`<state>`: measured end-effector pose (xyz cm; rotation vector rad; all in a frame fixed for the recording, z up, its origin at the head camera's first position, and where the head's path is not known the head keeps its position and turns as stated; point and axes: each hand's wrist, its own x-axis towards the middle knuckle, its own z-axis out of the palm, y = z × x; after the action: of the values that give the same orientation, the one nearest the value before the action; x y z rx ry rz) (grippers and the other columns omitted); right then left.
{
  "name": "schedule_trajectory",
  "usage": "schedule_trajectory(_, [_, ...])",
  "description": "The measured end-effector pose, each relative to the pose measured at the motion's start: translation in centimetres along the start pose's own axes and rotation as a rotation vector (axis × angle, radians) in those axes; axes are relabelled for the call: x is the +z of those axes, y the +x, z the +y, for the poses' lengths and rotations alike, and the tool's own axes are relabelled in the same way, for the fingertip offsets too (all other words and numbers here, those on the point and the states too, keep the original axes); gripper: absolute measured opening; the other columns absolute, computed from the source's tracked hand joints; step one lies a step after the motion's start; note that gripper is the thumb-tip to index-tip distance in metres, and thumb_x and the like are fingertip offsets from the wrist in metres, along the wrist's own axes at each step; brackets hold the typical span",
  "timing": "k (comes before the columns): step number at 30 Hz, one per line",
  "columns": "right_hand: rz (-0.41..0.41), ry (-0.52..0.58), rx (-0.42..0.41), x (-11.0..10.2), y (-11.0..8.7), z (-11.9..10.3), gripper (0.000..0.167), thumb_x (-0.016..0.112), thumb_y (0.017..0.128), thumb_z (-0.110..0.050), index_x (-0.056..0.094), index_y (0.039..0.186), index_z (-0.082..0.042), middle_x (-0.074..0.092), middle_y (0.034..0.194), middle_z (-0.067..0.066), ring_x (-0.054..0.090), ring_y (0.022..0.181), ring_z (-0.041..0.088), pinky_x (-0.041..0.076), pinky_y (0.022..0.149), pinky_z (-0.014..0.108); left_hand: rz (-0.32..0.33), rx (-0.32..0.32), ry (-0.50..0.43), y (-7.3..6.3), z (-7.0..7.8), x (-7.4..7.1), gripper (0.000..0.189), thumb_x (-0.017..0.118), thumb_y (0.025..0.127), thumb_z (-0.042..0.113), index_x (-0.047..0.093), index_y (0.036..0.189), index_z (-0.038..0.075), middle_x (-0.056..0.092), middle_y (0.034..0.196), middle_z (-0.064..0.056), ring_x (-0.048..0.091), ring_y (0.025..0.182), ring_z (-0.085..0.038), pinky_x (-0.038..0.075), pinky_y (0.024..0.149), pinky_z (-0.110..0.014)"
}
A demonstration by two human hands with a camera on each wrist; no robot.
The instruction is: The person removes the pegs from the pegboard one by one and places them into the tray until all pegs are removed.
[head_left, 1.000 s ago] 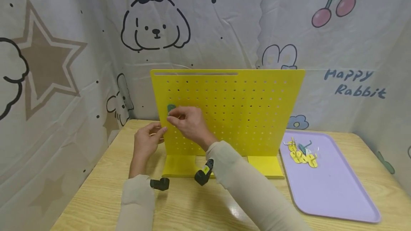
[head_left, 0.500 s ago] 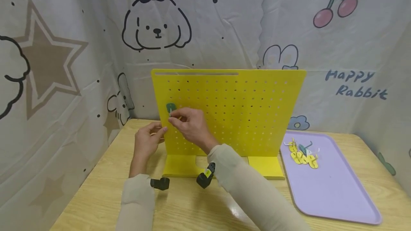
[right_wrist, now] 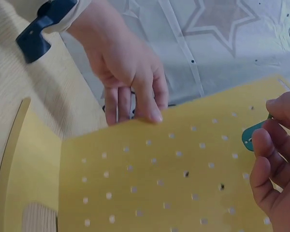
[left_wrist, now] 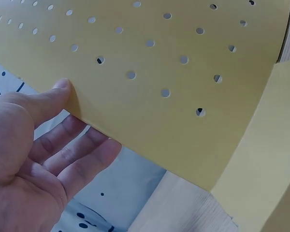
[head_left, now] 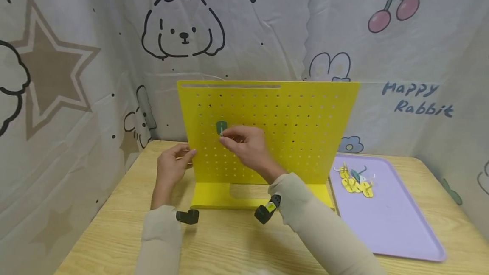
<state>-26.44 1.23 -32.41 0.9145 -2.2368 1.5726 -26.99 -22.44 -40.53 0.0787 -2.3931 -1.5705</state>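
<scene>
A yellow pegboard point(head_left: 317, 89) stands upright on the table, its face full of small holes. My left hand point(head_left: 172, 165) holds its left edge; in the left wrist view the thumb point(left_wrist: 63, 87) lies on the front face and the other fingers reach behind. My right hand point(head_left: 250, 145) pinches the prong of a green pegboard hook point(head_left: 221, 124) between thumb and fingertips. The hook's rounded backplate point(right_wrist: 249, 138) overlaps the left part of the board, close to its face. Fingers hide part of the prong.
On the right, a lilac tray point(head_left: 397, 224) holds several yellow hooks point(head_left: 349, 185) and a green hook point(head_left: 355, 175) in a cluster. The board's yellow foot point(head_left: 210, 194) extends toward me on the wooden table point(head_left: 225, 241). Printed curtains point(head_left: 267, 33) surround the table.
My right hand has moved right along the board, carrying the green hook away from the left edge. My left hand stays on the board's edge.
</scene>
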Motion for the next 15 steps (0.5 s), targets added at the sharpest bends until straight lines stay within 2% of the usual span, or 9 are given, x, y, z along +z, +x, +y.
schedule_trajectory(10, [0.021, -0.005, 0.019, -4.8, -3.0, 1.2, 0.013, 0.071, 0.095, -0.012, 0.076, 0.1, -0.001, 0.073, 0.094, 0.003, 0.063, 0.075, 0.021, 0.056, 0.063, 0.029, 0.008, 0.008, 0.015, -0.1, 0.2, 0.2, 0.03, 0.068, 0.098, 0.02, 0.068, 0.12, 0.001, 0.069, 0.11, -0.018, 0.07, 0.095, -0.032, 0.063, 0.074, -0.033])
schedule_trajectory(15, [0.046, -0.063, 0.087, -7.3, -5.0, 1.7, 0.016, 0.071, 0.096, -0.016, 0.076, 0.103, -0.002, 0.073, 0.095, 0.003, 0.063, 0.076, 0.021, 0.056, 0.064, 0.029, 0.004, 0.001, 0.025, -0.1, 0.1, 0.1, 0.031, 0.068, 0.098, 0.021, 0.067, 0.121, 0.001, 0.069, 0.11, -0.019, 0.069, 0.096, -0.032, 0.062, 0.074, -0.033])
